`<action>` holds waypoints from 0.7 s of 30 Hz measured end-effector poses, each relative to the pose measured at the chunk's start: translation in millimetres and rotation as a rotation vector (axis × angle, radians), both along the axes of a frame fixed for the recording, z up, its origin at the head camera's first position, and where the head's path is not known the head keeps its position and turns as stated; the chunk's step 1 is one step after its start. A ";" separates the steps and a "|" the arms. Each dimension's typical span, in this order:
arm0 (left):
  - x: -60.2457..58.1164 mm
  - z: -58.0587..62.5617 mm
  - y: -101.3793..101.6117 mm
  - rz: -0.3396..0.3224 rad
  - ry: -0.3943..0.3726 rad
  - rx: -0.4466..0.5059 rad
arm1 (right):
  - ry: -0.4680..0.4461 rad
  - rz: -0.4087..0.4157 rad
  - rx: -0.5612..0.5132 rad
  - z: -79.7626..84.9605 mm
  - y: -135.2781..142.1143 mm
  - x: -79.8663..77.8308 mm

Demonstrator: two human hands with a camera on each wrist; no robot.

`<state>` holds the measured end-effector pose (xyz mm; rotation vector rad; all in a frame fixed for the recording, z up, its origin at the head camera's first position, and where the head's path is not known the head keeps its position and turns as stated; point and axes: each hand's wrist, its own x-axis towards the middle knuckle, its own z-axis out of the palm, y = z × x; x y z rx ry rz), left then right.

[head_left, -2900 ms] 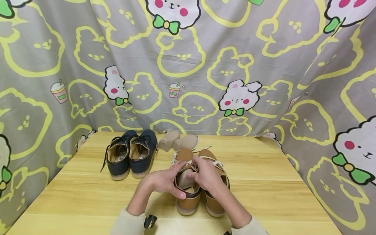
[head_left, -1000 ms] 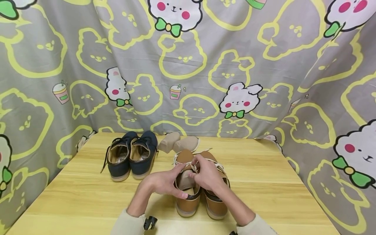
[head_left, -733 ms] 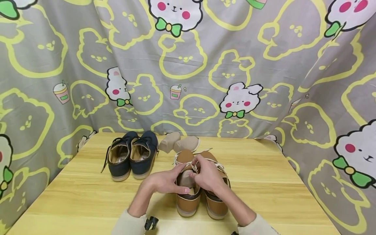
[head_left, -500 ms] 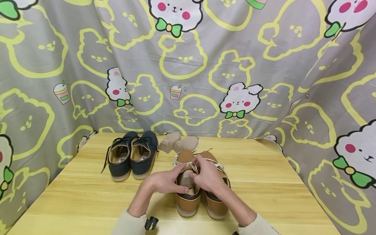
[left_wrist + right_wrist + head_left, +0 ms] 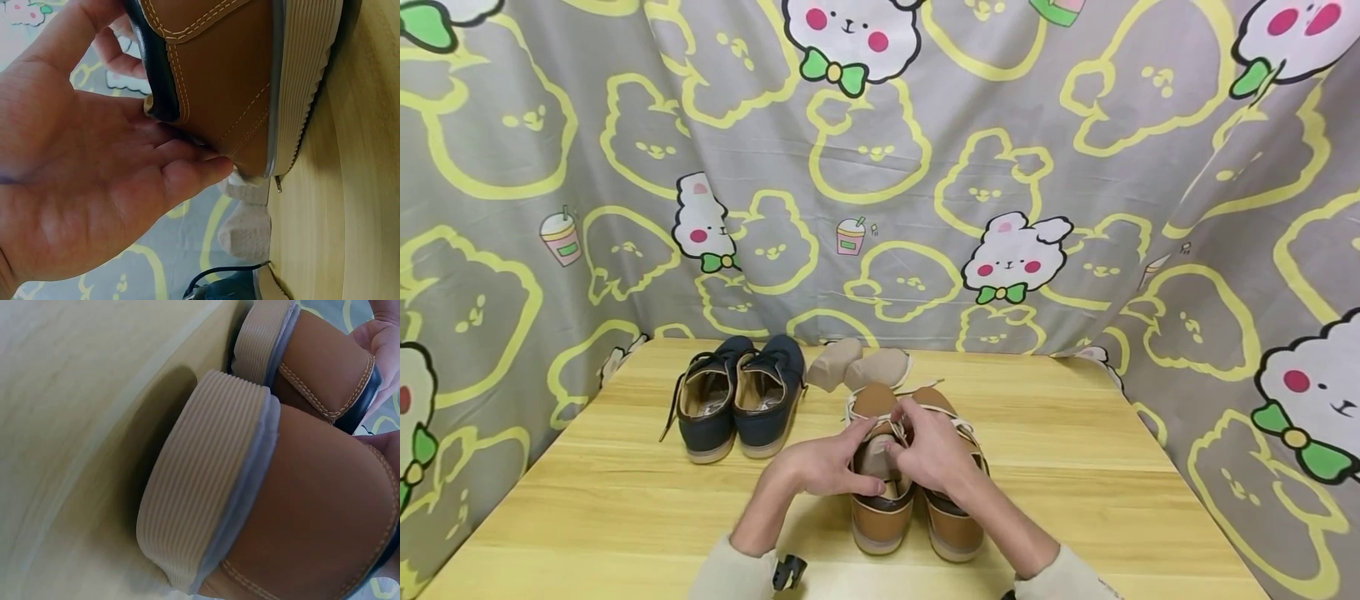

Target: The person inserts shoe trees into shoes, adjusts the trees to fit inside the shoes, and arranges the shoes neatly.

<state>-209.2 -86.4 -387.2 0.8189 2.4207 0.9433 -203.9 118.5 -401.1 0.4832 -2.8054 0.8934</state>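
Observation:
A brown lace-up shoe (image 5: 880, 527) stands heel towards me, its mate (image 5: 953, 533) close on the right. My left hand (image 5: 827, 465) grips the left shoe's collar, thumb over the rim above the heel and fingers along the outer side. In the left wrist view those fingers (image 5: 197, 172) lie against the brown leather. My right hand (image 5: 936, 446) pinches at the top of the same shoe's opening, index finger by the white laces (image 5: 891, 422) and thumb inside. A beige piece (image 5: 874, 460) shows within the opening; I cannot tell if it is tongue or stuffing.
A pair of navy lace-up shoes (image 5: 762, 427) stands at the back left of the wooden table (image 5: 1060, 467). Two beige rounded pieces (image 5: 880, 367) lie behind the brown shoes. A patterned grey curtain (image 5: 880, 275) closes off the back and both sides.
My left thumb has moved from the outside of the heel up and inward over the collar. The right hand and both pairs of shoes keep their places; the head view shifts slightly.

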 end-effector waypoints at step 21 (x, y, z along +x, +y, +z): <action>1.2 -1.1 1.4 0.004 0.019 0.019 | 0.236 -0.061 0.194 7.1 -7.5 12.5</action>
